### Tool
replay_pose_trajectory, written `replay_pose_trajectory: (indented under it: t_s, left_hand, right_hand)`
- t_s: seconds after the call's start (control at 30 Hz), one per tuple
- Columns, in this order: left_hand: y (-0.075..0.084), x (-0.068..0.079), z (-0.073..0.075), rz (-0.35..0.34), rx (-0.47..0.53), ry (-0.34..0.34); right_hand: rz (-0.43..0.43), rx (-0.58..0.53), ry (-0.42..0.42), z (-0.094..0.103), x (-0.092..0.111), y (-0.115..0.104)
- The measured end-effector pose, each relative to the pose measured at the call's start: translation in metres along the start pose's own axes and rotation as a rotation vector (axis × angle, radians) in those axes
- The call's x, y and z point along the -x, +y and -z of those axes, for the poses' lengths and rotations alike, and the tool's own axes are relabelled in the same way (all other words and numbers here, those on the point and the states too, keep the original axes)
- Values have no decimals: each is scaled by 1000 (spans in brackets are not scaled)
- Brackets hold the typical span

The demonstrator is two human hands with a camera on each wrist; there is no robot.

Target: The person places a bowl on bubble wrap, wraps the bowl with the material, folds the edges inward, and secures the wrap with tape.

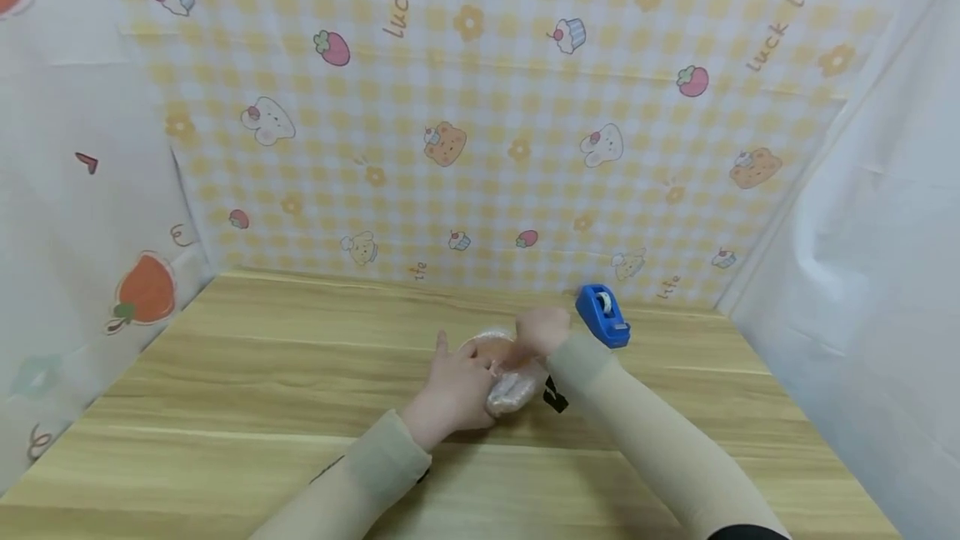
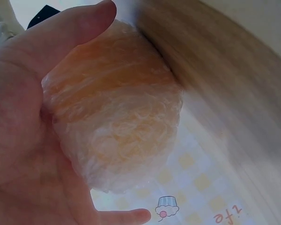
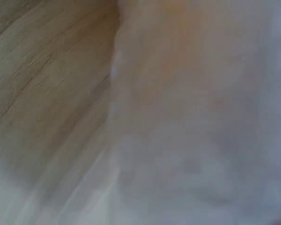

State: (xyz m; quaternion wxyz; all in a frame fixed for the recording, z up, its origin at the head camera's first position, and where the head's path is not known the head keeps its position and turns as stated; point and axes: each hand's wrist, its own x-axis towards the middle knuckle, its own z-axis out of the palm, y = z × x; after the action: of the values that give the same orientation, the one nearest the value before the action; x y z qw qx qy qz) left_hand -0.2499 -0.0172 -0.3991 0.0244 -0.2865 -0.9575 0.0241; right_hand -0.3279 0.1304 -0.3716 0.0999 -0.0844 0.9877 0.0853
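Observation:
An orange thing bundled in clear bubble wrap (image 1: 512,391) lies low over the table, between my hands. My left hand (image 1: 456,390) holds its left side. In the left wrist view, the thumb lies along one edge of the bubble-wrapped bundle (image 2: 117,117) and another finger stretches out past its other end. At the far right side of the bundle is my right hand (image 1: 543,331), blurred, back of the hand up and fingers bent down towards the wrap. What those fingertips hold is hidden. In the right wrist view, blurred wrap (image 3: 192,117) fills most of the picture.
A blue tape dispenser (image 1: 602,317) with a roll of tape stands behind my right hand, near the back of the wooden table (image 1: 300,340). A small black piece (image 1: 555,396) shows beside the right sleeve. A yellow checked cloth (image 1: 487,107) hangs behind the table.

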Motion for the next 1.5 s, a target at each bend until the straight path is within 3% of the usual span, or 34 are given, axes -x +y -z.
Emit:
replay_pose_trajectory:
  t_s: [0.13,0.5,0.77,0.93,1.23,1.5]
  left_hand:
    - [-2,-2,1,1,3,13]
    - [1,-3,-2,-5,-2,4]
    - [0,-5,-2,-22,5,-1]
    - [-5,-5,-3,6,-1,14]
    - [-4,-3,2,-8,6,-10]
    - [-2,-2,5,-4,48,-24]
  right_hand:
    - [20,-79,-31,2,-3,4]
    - [67,-140,-26,10,11,7]
    - [89,-161,-133,15,7,7]
    - [143,-98,-106,10,0,-2]
    - [90,-71,-73,4,2,-3]
    - [104,-74,-15,-3,7,1]
